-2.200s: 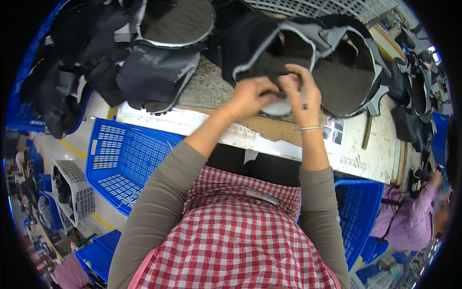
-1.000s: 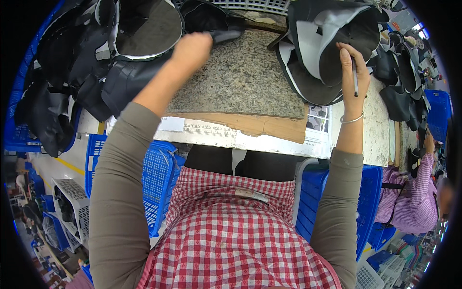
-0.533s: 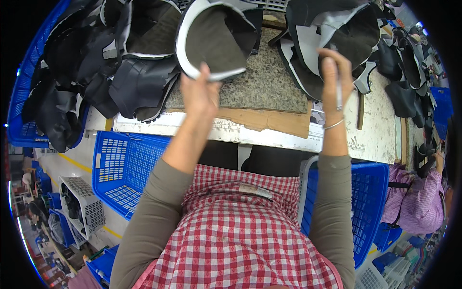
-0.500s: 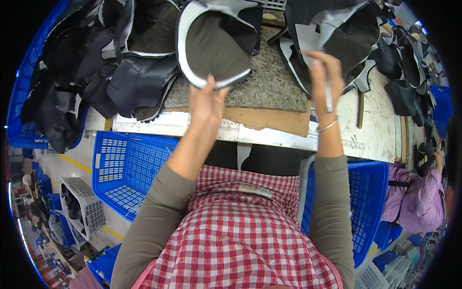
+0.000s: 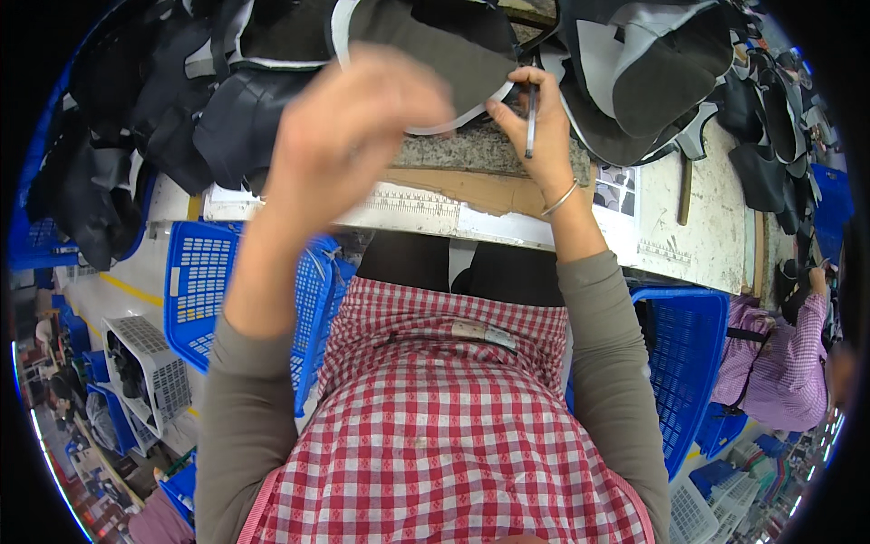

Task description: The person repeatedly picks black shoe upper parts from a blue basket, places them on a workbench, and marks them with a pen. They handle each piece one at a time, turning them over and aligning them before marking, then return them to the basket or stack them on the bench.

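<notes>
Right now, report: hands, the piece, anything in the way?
Left hand blurred, grip unclear. Right hand holds pen, also at edge of white-edged dark-lined piece. Left hand hides part of that piece.

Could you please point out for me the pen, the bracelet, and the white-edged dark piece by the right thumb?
Pen [image 5: 531,122]: head view, middle of its clear barrel.
Bracelet [image 5: 563,199]: head view, front of its thin band.
White-edged dark piece [image 5: 439,56]: head view, its grey-brown inner surface.

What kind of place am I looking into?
Probably a factory workshop, perhaps for sewn or moulded goods: many similar black pieces lie piled around the bench, blue baskets stand beside it, and a co-worker shows at right.
</notes>
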### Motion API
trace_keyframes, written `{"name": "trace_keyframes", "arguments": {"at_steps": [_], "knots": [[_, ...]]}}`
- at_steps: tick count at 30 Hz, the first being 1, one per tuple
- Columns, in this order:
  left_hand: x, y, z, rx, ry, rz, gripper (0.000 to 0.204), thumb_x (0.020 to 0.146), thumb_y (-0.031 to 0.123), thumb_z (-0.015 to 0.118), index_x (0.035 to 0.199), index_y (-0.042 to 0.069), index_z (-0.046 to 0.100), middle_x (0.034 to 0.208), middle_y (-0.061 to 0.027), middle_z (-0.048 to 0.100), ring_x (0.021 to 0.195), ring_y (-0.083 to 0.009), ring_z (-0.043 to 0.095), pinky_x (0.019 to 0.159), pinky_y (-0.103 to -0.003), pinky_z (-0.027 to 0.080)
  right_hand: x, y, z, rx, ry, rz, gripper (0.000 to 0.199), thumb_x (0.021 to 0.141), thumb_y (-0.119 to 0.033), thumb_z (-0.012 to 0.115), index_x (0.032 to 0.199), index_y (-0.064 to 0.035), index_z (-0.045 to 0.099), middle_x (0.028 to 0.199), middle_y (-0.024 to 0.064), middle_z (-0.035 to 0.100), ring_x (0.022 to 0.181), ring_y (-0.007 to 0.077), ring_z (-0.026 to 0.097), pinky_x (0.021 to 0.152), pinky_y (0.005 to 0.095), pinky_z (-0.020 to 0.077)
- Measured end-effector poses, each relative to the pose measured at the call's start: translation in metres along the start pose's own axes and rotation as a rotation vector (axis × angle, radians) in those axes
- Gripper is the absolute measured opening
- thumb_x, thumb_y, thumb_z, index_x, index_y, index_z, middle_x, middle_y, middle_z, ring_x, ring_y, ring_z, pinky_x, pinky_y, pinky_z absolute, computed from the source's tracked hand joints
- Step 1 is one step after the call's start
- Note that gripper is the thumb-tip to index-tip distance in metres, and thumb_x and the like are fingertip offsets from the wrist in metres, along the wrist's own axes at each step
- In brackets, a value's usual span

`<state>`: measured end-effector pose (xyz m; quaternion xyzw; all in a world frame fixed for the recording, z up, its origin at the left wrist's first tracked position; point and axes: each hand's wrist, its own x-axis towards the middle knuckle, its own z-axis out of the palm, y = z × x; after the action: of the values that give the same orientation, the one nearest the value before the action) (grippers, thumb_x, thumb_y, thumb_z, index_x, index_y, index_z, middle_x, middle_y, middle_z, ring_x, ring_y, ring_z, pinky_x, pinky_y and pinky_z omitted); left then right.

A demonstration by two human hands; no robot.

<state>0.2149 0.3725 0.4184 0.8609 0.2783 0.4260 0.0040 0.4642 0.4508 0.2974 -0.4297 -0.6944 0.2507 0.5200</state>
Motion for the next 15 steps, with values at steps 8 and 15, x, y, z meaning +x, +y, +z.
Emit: {"name": "trace_keyframes", "arguments": {"at_steps": [8,15], "knots": [[-0.034,-0.123,0.070,0.405,-0.592,-0.244,0.094,0.073,0.038,0.089,0.155,0.040,0.044,0.153,-0.0067,0.047,0.138,-0.0320,0.046,0.111,-0.049,0.044,0.002,0.000,-0.004,0.040,0.161,-0.103,0.030,0.095,-0.017,0.074,0.122,-0.0049,0.065,0.108,0.0095,0.068,0.095,0.0197,0.065,0.086,0.0315,0.0528],[-0.045,-0.104,0.107,0.384,-0.357,-0.361,0.056,0.084,0.048,0.077,0.133,0.025,0.063,0.127,-0.0068,0.058,0.121,-0.0292,0.058,0.097,-0.048,0.049,-0.032,-0.011,0.010,0.095,-0.222,0.015,0.019,0.102,-0.021,0.065,0.111,-0.0063,0.072,0.076,-0.0001,0.062,0.075,0.0088,0.058,0.066,0.0278,0.0471]]}}
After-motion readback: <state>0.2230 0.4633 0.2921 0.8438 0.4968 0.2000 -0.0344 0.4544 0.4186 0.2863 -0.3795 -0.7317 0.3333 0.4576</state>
